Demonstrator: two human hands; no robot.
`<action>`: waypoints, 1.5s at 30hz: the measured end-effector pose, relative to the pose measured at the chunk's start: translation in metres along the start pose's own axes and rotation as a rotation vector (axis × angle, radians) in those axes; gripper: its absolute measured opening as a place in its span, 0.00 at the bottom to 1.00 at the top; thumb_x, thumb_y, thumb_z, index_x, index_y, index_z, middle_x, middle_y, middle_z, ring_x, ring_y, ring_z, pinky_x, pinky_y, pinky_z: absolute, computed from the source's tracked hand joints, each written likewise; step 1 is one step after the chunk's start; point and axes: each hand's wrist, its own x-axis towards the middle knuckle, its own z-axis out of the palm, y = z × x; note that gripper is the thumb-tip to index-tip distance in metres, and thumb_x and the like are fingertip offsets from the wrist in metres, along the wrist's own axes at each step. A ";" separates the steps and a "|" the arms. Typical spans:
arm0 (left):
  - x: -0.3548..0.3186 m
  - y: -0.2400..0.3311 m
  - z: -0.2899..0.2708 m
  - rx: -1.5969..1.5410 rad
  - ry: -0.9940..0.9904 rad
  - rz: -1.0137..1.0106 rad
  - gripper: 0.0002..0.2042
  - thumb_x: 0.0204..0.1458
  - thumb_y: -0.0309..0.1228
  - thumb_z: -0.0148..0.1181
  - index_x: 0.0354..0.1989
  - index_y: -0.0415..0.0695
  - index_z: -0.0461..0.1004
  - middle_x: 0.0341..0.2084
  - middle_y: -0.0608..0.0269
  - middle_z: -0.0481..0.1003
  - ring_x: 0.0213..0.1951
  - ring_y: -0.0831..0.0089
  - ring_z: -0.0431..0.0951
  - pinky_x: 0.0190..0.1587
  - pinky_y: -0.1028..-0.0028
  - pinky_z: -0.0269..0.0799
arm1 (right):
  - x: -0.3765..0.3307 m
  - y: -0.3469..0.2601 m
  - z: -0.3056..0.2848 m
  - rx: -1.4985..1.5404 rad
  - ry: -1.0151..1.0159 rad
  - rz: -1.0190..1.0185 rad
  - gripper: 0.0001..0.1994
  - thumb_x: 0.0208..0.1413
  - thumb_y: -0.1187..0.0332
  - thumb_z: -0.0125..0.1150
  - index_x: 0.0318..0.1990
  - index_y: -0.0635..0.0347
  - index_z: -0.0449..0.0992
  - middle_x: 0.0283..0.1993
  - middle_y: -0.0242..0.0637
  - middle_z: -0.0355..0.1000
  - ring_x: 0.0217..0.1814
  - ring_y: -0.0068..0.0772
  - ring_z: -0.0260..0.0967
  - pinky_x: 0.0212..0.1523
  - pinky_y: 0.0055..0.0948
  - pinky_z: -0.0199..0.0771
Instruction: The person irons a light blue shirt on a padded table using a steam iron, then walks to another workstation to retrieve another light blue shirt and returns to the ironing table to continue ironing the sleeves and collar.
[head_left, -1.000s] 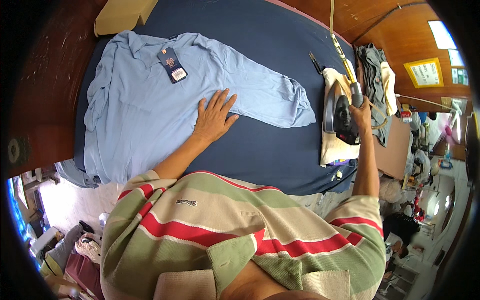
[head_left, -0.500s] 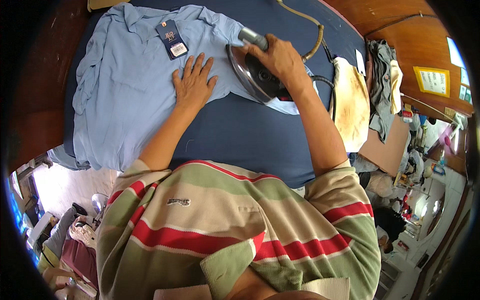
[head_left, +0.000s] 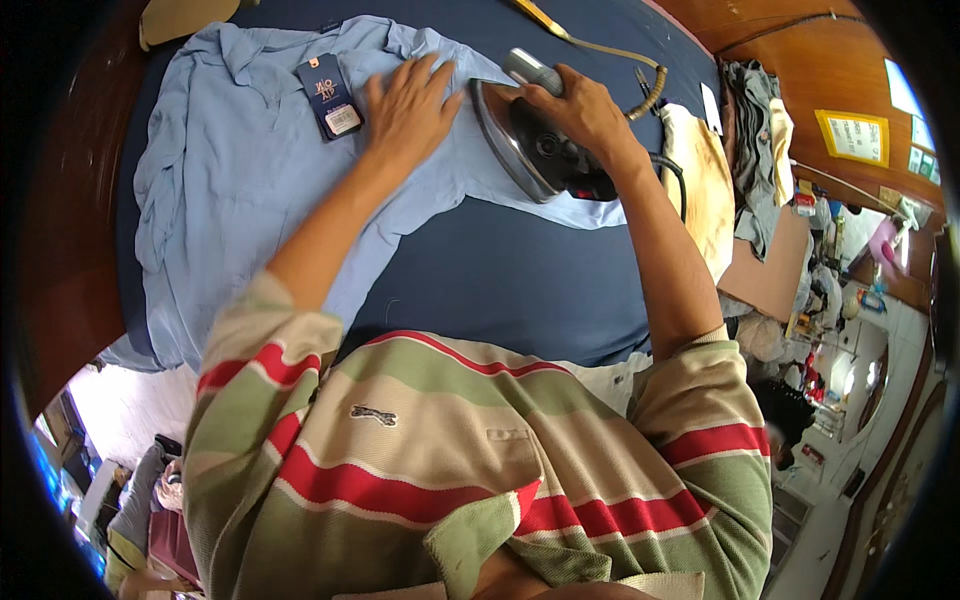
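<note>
A light blue shirt (head_left: 245,190) lies spread on a navy padded surface (head_left: 500,275), one sleeve stretched out to the right. My right hand (head_left: 590,115) grips the handle of a clothes iron (head_left: 540,145), whose soleplate rests over that sleeve. The iron's tip points up and to the left. Fingers spread, my left hand (head_left: 410,115) lies at the shirt's shoulder, between the iron and a dark blue hang tag (head_left: 328,98) with a white label. Its fingertips are slightly blurred.
A coiled tan cord (head_left: 652,95) runs behind my right hand. Beyond it lie a scorched cream cloth (head_left: 700,190) and folded grey garments (head_left: 757,140). A brown cardboard piece (head_left: 180,18) sits at the far left. Wooden panels (head_left: 800,75) stand at the right.
My left hand has moved up and to the right along the shirt, away from its place below the tag. The iron, still in my right hand, sits slightly farther right.
</note>
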 end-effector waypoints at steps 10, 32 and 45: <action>0.117 -0.055 0.068 -0.073 -0.577 0.340 0.14 0.47 0.42 0.56 0.38 0.46 0.69 0.32 0.57 0.73 0.40 0.59 0.73 0.42 0.60 0.64 | 0.009 0.015 -0.005 -0.043 0.123 0.209 0.29 0.46 0.42 0.54 0.41 0.62 0.75 0.31 0.51 0.74 0.38 0.50 0.73 0.41 0.40 0.71; 0.151 -0.111 0.050 -0.207 -0.722 0.236 0.15 0.44 0.44 0.60 0.25 0.44 0.69 0.18 0.61 0.71 0.24 0.69 0.70 0.29 0.68 0.63 | 0.012 -0.031 0.010 0.044 -0.051 0.032 0.27 0.50 0.47 0.53 0.35 0.69 0.70 0.32 0.59 0.71 0.38 0.58 0.70 0.39 0.45 0.69; 0.147 -0.093 0.033 -0.220 -0.708 0.148 0.14 0.44 0.43 0.59 0.26 0.44 0.70 0.16 0.63 0.70 0.23 0.72 0.70 0.27 0.68 0.63 | 0.062 -0.032 0.025 0.088 0.098 -0.039 0.26 0.51 0.48 0.50 0.37 0.70 0.70 0.34 0.59 0.72 0.41 0.59 0.69 0.43 0.44 0.69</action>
